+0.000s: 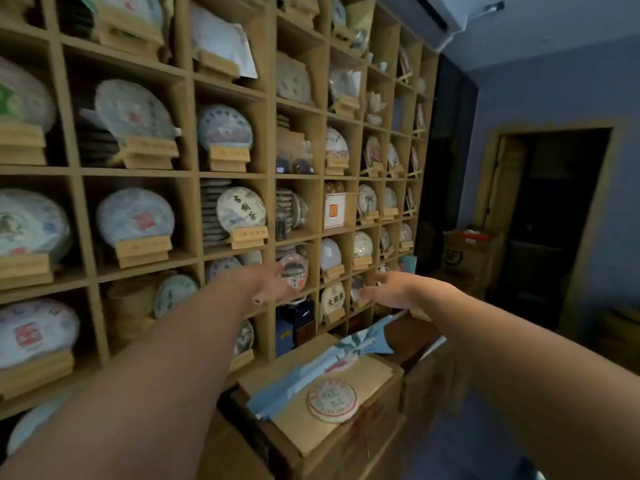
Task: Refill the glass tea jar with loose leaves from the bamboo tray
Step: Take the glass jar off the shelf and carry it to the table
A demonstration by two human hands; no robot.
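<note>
1. We face a tall wooden shelf (194,174) of square compartments that fills the left and middle of the view; most compartments hold round paper-wrapped tea cakes on small wooden stands.
2. To the right, a blue wall (540,95) meets a dark doorway (543,216), with an air unit (446,15) high up near the ceiling.
3. Below the shelf stands a stack of wooden boxes (311,420); a blue printed cloth (332,362) lies across the top box.
4. One wrapped cake (331,400) lies flat on that box, beside the cloth.
5. A cardboard carton (467,258) sits by the doorway.
6. Our left hand (273,282) reaches out toward the lower shelf compartments, fingers spread and loose, holding nothing.
7. Our right hand (391,289) reaches out beside it, well apart from the left, fingers likewise extended and relaxed, gripping nothing.
8. We cannot see the glass jar or the bamboo tray anywhere here; the view is blurred.
</note>
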